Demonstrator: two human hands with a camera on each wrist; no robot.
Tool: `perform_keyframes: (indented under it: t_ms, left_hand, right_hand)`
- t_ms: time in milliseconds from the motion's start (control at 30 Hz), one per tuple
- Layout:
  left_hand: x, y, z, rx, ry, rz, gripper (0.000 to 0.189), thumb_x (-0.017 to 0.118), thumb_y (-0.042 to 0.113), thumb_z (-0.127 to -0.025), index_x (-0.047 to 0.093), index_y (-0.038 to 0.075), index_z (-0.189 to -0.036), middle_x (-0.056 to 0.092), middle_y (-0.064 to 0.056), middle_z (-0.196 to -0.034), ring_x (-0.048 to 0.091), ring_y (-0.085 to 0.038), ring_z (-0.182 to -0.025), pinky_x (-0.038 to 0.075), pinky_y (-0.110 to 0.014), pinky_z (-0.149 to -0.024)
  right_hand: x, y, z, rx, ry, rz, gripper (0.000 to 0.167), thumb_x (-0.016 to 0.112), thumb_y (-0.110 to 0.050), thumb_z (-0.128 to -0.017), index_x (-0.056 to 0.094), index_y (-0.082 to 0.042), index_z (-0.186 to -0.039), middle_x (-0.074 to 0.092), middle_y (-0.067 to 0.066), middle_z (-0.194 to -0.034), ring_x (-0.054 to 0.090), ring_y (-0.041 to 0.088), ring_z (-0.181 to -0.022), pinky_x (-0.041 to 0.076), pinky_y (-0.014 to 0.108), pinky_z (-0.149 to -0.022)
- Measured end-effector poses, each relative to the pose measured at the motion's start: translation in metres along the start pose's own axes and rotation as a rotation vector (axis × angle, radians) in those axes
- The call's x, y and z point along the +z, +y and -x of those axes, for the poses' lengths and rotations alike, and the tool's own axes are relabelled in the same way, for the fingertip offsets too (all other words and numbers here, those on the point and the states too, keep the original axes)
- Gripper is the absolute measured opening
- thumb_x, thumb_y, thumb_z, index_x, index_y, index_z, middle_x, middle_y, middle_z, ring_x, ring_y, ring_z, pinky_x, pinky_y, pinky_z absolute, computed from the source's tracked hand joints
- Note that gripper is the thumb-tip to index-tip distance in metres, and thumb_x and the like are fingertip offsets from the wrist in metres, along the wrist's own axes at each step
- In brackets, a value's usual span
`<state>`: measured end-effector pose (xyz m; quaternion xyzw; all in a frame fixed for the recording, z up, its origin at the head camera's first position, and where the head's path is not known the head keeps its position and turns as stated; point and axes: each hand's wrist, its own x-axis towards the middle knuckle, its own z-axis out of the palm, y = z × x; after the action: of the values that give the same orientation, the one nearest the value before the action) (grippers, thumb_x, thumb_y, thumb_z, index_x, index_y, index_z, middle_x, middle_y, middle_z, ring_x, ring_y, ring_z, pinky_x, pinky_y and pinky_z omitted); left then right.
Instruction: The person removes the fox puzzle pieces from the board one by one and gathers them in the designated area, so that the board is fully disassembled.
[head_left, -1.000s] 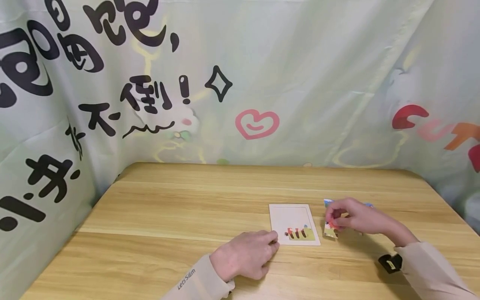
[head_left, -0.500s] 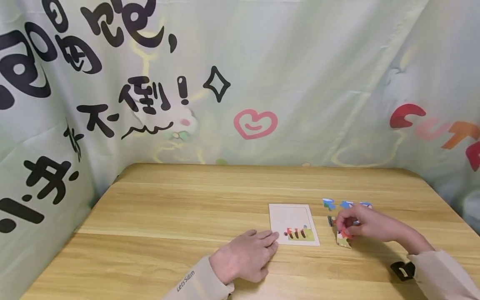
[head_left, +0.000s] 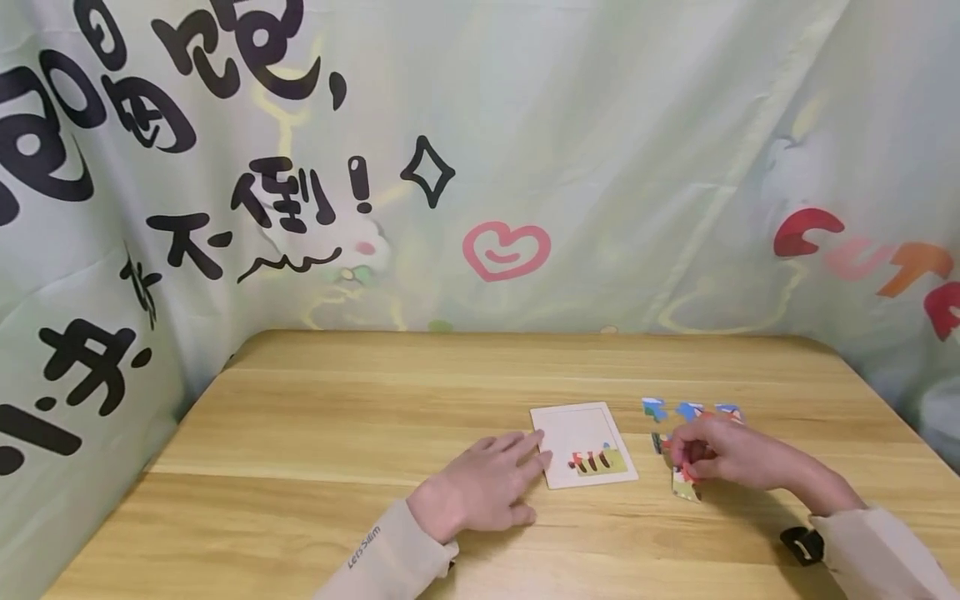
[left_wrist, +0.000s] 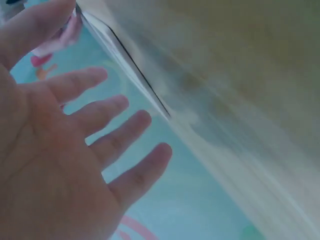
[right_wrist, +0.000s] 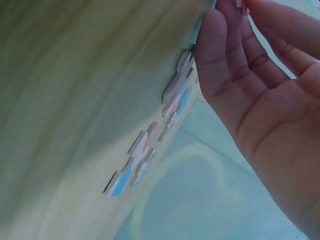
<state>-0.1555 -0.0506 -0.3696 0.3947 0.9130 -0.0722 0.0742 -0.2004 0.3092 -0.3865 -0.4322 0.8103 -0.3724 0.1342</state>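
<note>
A white puzzle board (head_left: 573,427) lies on the table, with joined pieces (head_left: 600,462) in red, black and yellow-green filling its lower right part. Spread and nearly straight, the fingers of my left hand (head_left: 480,487) reach the board's left edge; its palm (left_wrist: 55,165) holds nothing in the left wrist view. My right hand (head_left: 738,454) pinches a red and yellow-green puzzle piece (head_left: 686,485) between thumb and fingers, to the right of the board. Only a red bit of that piece (right_wrist: 243,8) shows in the right wrist view.
Loose blue puzzle pieces (head_left: 654,408) lie behind the right hand, some partly covered by it. Another dark piece (head_left: 660,443) sits just left of its fingers. A printed curtain (head_left: 600,167) stands behind the wooden table (head_left: 315,433).
My right hand has brought its puzzle piece right and nearer, then stayed almost still. The left fingers have spread and shifted away from me along the board's edge; the board has turned slightly anticlockwise.
</note>
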Motion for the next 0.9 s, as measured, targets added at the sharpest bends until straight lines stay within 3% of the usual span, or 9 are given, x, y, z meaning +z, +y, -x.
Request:
perform_keyframes:
  t_ms: [167, 267, 400, 567, 900]
  left_hand:
    - [-0.002, -0.008, -0.007, -0.126, -0.046, 0.096, 0.082, 0.058, 0.056, -0.097, 0.027, 0.016, -0.162, 0.012, -0.002, -0.169, 0.023, -0.025, -0.151, 0.027, -0.044, -0.119]
    - [-0.006, -0.01, -0.013, -0.16, -0.057, 0.146, 0.083, 0.058, 0.056, -0.097, 0.026, 0.015, -0.162, 0.013, -0.001, -0.169, 0.022, -0.026, -0.151, 0.025, -0.044, -0.12]
    - [-0.009, -0.012, -0.021, -0.184, -0.091, 0.209, 0.082, 0.06, 0.056, -0.097, 0.029, 0.016, -0.161, 0.017, 0.003, -0.168, 0.022, -0.024, -0.152, 0.023, -0.041, -0.121]
    - [-0.007, -0.013, -0.028, -0.203, -0.132, 0.22, 0.083, 0.062, 0.057, -0.095, 0.031, 0.016, -0.161, 0.019, 0.006, -0.167, 0.022, -0.022, -0.152, 0.023, -0.038, -0.121]
    - [-0.009, -0.013, -0.035, -0.211, -0.126, 0.237, 0.08, 0.064, 0.055, -0.095, 0.036, 0.017, -0.159, 0.022, 0.007, -0.166, 0.025, -0.024, -0.151, 0.028, -0.042, -0.119]
  right_hand:
    - [0.003, -0.002, -0.005, 0.005, 0.016, 0.044, 0.028, 0.066, 0.019, -0.084, 0.059, -0.007, -0.086, 0.059, -0.006, -0.076, 0.051, -0.002, -0.066, 0.044, 0.021, -0.05]
    - [0.004, -0.003, -0.007, 0.004, 0.031, 0.095, 0.029, 0.067, 0.019, -0.083, 0.06, -0.009, -0.087, 0.059, -0.01, -0.078, 0.052, -0.002, -0.068, 0.046, 0.022, -0.052]
    - [0.005, -0.004, -0.01, 0.0, 0.047, 0.155, 0.031, 0.069, 0.017, -0.082, 0.059, -0.012, -0.086, 0.057, -0.013, -0.079, 0.049, -0.003, -0.069, 0.045, 0.022, -0.052]
    - [0.003, -0.008, -0.015, 0.03, 0.063, 0.197, 0.028, 0.071, 0.012, -0.085, 0.06, -0.014, -0.086, 0.057, -0.015, -0.08, 0.05, -0.003, -0.07, 0.045, 0.022, -0.054]
    - [-0.003, -0.02, -0.042, 0.067, 0.058, 0.14, 0.018, 0.069, 0.009, -0.089, 0.065, -0.009, -0.09, 0.063, -0.008, -0.082, 0.055, 0.003, -0.071, 0.05, 0.026, -0.058]
